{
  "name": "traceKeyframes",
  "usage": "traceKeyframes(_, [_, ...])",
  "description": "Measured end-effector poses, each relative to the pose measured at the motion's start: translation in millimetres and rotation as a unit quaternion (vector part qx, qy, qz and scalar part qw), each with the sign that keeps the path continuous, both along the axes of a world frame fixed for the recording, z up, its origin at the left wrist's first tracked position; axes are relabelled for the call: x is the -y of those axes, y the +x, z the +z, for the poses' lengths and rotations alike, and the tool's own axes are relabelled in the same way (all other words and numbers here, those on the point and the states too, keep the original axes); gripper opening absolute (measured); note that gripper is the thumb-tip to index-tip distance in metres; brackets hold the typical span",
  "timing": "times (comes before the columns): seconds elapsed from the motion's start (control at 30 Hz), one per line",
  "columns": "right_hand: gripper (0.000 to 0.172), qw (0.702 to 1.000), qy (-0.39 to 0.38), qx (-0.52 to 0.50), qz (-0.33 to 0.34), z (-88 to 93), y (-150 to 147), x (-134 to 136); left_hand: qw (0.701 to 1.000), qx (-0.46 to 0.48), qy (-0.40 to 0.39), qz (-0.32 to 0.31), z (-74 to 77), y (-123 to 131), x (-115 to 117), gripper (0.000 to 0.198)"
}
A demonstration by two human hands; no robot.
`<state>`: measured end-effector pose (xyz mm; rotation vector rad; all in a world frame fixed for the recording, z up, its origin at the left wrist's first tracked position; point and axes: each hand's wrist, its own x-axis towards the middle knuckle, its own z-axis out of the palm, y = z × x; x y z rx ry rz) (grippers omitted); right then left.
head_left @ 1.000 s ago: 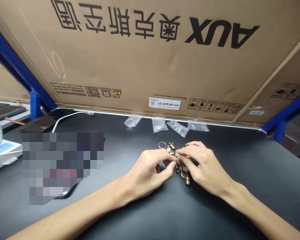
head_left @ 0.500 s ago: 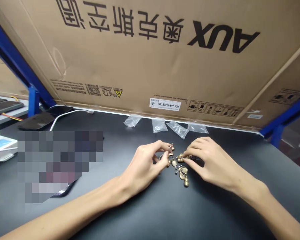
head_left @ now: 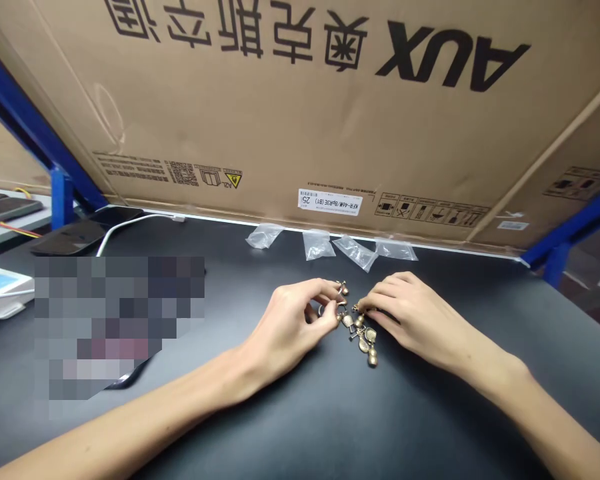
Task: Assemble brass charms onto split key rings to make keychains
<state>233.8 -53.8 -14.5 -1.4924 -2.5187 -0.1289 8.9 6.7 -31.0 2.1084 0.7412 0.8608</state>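
A loose bunch of small brass charms [head_left: 363, 337] lies on the black tabletop [head_left: 380, 427], with a gourd-shaped charm [head_left: 373, 358] at its near end. My left hand [head_left: 293, 317] pinches the far part of the bunch between thumb and fingers. A thin metal key ring [head_left: 321, 310] shows partly behind those fingers. From the right, my right hand [head_left: 405, 313] reaches in, its fingertips closed on a small brass charm [head_left: 360, 308]. The hands stand close but apart.
Several clear plastic bags [head_left: 319, 245] lie along the table's back edge, beneath a large AUX cardboard box [head_left: 300, 100] on blue rack supports [head_left: 61, 197]. To the left are a black device [head_left: 70, 238], a white cable [head_left: 130, 228] and a pixelated patch [head_left: 115, 320].
My hands have drawn apart from their meeting point over the charms, leaving the bunch visible between them. The view has shifted slightly.
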Motion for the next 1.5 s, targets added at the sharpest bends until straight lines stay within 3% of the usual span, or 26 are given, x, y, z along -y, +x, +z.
traceKeyframes(0.2, [0.019, 0.991, 0.015, -0.052, -0.124, 3.7, -8, 5, 1.0, -0.017, 0.0, 0.005, 1.7, -1, 0, 0.011])
traceKeyframes(0.43, [0.02, 0.981, -0.026, -0.095, -0.168, -6.2, -20, 6, 0.999, -0.03, 0.02, -0.007, -3.4, -1, 0, 0.01])
traceKeyframes(0.67, [0.015, 0.976, -0.059, -0.148, -0.15, -7.6, -21, 5, 0.999, -0.034, 0.018, -0.011, -3.9, -1, 0, 0.008])
traceKeyframes(1.07, [0.014, 0.945, -0.047, -0.296, -0.131, 4.5, -27, 10, 0.999, -0.034, 0.03, -0.015, -0.8, -3, 1, 0.012])
traceKeyframes(1.27, [0.012, 0.943, -0.028, -0.315, -0.105, 5.3, -34, 14, 0.996, -0.062, 0.059, -0.036, -4.0, -2, 3, 0.009])
traceKeyframes(1.4, [0.009, 0.952, 0.013, -0.297, -0.073, 1.0, -37, 16, 0.996, -0.068, 0.057, -0.031, -2.3, -3, 3, 0.008])
traceKeyframes(1.5, [0.008, 0.966, 0.093, -0.24, -0.01, -4.8, -35, 15, 0.997, -0.062, 0.041, -0.023, -0.6, -3, 3, 0.009])
